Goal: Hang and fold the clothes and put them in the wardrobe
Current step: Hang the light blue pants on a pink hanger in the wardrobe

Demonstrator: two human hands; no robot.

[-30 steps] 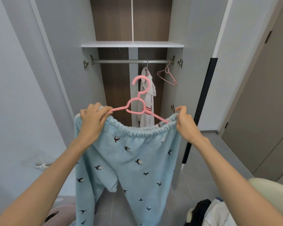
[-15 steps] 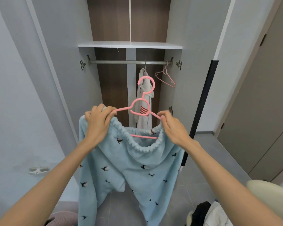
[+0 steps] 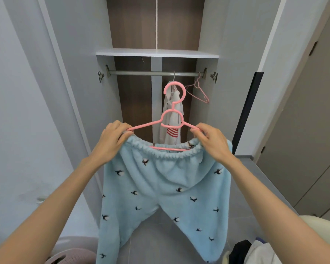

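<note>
Left hand [image 3: 112, 139]: fingers curled over the left end of the pink hanger [image 3: 147, 124] and the waistband bunched there.
Right hand [image 3: 211, 141]: thumb and fingers pinch the hanger's right end together with the waistband.
Pyjama trousers [image 3: 160, 183]: light blue fleece with a small bird print, held at centre frame before the open wardrobe; the waistband is stretched over the hanger, whose lower bar lies inside it, and the legs hang down.
Rail [image 3: 141, 73]: crosses the wardrobe above the hanger's hook.
White garment [image 3: 167, 139]: red-striped, hangs from the rail behind the hanger.
Empty pink hanger [image 3: 197, 85]: on the rail, far right.
Shelf [image 3: 156, 53]: white, above the rail.
Laundry basket [image 3: 71, 256]: lower left corner.
Clothes pile [image 3: 251, 252]: lower right corner.
</note>
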